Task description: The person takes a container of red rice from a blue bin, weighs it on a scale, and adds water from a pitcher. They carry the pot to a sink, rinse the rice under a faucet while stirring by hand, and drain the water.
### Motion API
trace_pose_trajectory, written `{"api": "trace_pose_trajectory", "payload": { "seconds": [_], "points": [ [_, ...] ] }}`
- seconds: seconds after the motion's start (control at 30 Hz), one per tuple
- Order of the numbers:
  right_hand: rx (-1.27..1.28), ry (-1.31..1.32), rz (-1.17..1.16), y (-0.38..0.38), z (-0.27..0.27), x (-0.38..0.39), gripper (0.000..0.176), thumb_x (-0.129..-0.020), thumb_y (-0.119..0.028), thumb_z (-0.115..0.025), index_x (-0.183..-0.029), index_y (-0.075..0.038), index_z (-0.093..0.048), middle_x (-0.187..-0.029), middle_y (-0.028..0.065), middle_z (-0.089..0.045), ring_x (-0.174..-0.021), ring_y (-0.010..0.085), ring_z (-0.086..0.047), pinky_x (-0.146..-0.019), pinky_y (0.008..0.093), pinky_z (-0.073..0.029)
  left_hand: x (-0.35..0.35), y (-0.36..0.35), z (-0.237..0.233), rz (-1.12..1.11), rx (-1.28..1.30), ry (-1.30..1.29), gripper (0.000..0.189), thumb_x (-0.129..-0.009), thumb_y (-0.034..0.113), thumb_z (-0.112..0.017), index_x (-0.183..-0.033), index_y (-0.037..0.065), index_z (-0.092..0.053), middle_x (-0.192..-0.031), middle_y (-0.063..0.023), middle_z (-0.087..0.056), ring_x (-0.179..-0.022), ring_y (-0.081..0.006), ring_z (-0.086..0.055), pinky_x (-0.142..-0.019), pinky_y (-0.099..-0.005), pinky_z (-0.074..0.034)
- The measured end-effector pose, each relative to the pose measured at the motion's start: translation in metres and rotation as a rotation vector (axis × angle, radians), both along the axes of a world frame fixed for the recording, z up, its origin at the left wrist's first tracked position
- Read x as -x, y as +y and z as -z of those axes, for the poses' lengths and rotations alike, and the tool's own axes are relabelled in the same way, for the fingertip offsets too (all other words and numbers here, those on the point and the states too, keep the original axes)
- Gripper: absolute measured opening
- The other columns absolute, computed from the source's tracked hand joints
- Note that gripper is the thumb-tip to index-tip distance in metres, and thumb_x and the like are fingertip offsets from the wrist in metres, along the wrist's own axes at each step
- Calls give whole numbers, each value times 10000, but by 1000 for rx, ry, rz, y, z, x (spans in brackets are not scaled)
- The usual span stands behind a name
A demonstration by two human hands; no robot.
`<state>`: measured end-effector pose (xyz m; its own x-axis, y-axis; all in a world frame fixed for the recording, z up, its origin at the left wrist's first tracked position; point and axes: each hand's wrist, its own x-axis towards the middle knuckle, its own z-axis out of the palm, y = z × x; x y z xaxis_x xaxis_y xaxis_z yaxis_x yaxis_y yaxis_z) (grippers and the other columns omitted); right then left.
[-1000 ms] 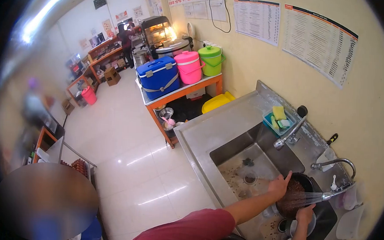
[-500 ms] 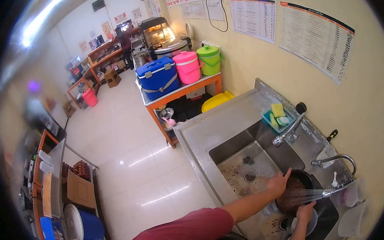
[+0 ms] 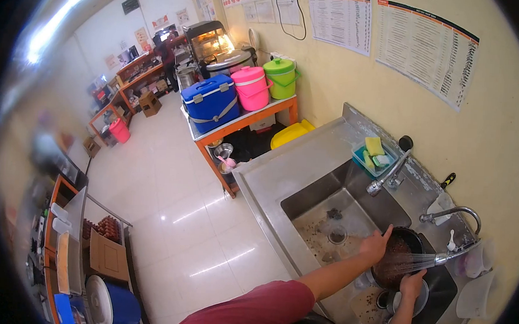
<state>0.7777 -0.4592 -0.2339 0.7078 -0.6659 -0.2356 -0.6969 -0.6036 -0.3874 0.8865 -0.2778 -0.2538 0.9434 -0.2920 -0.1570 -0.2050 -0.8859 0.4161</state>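
Note:
Over the right sink basin a round black pot [image 3: 415, 240] is tilted, with a reddish-brown, grainy mass [image 3: 396, 260] and water inside. My left hand [image 3: 375, 248] grips its left rim, fingers along the edge. At the near right side, my right hand [image 3: 411, 284] is closed on the rim. A spray of water from the curved faucet [image 3: 441, 259] falls into the pot. Below it, a metal bowl [image 3: 421, 301] shows in part beside my right wrist. What lies beneath the pot is mostly hidden.
Brown bits lie around the drain [image 3: 337, 235] in the left basin [image 3: 313, 209]. A tub with sponges [image 3: 374, 146] and a second faucet [image 3: 375, 187] stand behind it. To the left, a table holds a blue cooler [image 3: 211, 102] and pink [image 3: 251, 88] and green buckets [image 3: 282, 80].
The view has shifted very slightly. Both hands stay on the pot's rim, and water keeps spraying into it.

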Motion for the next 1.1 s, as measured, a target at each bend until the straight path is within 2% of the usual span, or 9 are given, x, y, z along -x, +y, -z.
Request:
{"api": "trace_pose_trajectory", "payload": {
  "seconds": [0.27,0.67,0.73,0.97,1.1],
  "points": [
    [22,38,12,-3,3,3,720,-912,-152,-561,-1509,3,-191,-1269,288,-594,-1180,424,-579,-1003,467,-450,0,-6,19,-21,38,-37,743,-931,107,-510,-1577,285,-190,-1060,-203,-582,-847,-334,-689,-718,-418,-574],
    [40,37,-16,5,-6,1,676,-918,-154,-563,-1476,7,-216,-1273,292,-587,-1192,433,-564,-1006,476,-439,1,2,-3,-24,55,33,716,-941,102,-492,-1574,271,-203,-1083,-211,-577,-882,-342,-684,-750,-419,-573],
    [23,54,-3,15,-23,1,673,-914,-147,-563,-1470,9,-218,-1273,295,-586,-1192,433,-563,-1006,476,-439,1,2,-6,-24,60,50,713,-943,101,-488,-1574,271,-203,-1090,-214,-576,-888,-350,-683,-760,-422,-572],
    [49,-9,-47,-3,7,1,684,-902,-155,-567,-1465,19,-220,-1278,302,-580,-1187,438,-564,-999,473,-443,2,4,-9,-17,57,44,721,-945,98,-485,-1577,275,-186,-1101,-217,-574,-877,-350,-684,-764,-430,-569],
    [29,4,-77,-1,-4,6,691,-899,-165,-574,-1459,31,-220,-1272,308,-581,-1186,438,-565,-997,477,-442,1,0,-3,-27,73,60,744,-935,91,-502,-1580,274,-179,-1098,-218,-575,-872,-348,-686,-749,-425,-571]
  ]
}}
